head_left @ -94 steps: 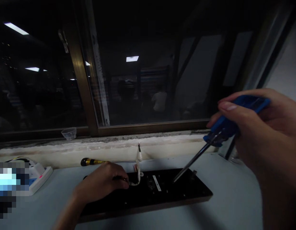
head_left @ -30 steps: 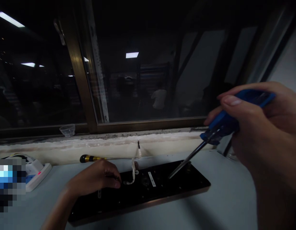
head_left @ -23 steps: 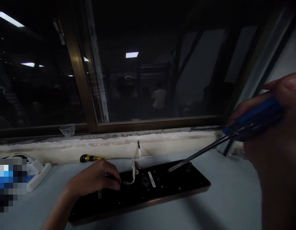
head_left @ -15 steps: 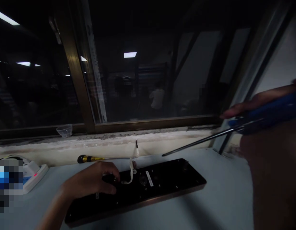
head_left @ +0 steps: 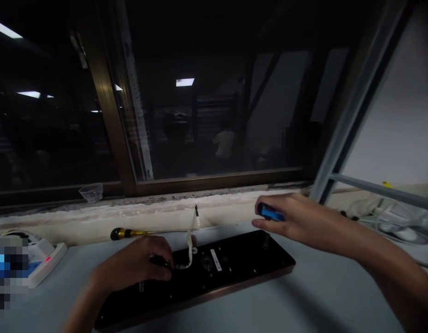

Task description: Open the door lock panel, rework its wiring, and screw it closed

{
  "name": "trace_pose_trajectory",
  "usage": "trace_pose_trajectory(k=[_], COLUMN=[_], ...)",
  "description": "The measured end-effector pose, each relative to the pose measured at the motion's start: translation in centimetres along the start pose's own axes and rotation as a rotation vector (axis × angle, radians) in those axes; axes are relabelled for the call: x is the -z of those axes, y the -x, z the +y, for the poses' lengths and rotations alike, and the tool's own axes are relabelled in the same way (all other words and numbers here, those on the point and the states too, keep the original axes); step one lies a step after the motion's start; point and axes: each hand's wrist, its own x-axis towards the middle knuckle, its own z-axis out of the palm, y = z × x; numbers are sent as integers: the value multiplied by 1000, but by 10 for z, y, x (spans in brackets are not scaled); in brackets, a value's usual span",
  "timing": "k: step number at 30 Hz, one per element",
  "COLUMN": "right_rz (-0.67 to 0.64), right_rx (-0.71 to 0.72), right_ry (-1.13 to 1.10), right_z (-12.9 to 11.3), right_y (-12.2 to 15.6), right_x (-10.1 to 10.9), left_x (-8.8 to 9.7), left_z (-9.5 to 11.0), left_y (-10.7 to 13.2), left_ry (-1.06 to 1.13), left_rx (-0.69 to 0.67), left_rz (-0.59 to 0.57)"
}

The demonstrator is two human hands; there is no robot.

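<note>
A long black panel device (head_left: 238, 264) lies back side up on the table, with a white label (head_left: 216, 260) and a white cable (head_left: 190, 252) at its middle. My left hand (head_left: 137, 261) rests on the panel's left half, thumb and fingers curled together around a small dark part I cannot make out. Above the panel's right end, my right hand (head_left: 286, 217) is closed around a blue-handled screwdriver (head_left: 272, 212); its shaft is hidden from view. A yellow-and-black screwdriver (head_left: 131, 233) lies behind the panel, by the wall.
A power strip (head_left: 49, 266) with a red light and plugs stands at the left. On the window sill sits a clear plastic cup (head_left: 91, 192). A grey metal frame (head_left: 349, 125) rises at the right, with white cables and adapters (head_left: 394, 217) beyond it.
My right hand has swung in from the right to above the panel's right end, still holding the blue screwdriver, whose shaft no longer shows. My left hand stays on the panel.
</note>
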Motion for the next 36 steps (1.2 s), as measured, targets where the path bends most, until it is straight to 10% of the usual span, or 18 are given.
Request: trace_pose_trajectory(k=[13,19,36], right_rz=[287,1320,1027], right_rx=[-153,64,34], right_ry=[-294,-912,-1197], right_z=[4,-2,-19], right_y=[-5,-19,-35], right_x=[23,23,-5], left_x=[-5,-4,-7], left_z=[-6,-11,-31], left_y=[-3,-2,-7], left_ry=[60,115,172], left_rx=[50,194,179], left_rz=[-44,-62,-78])
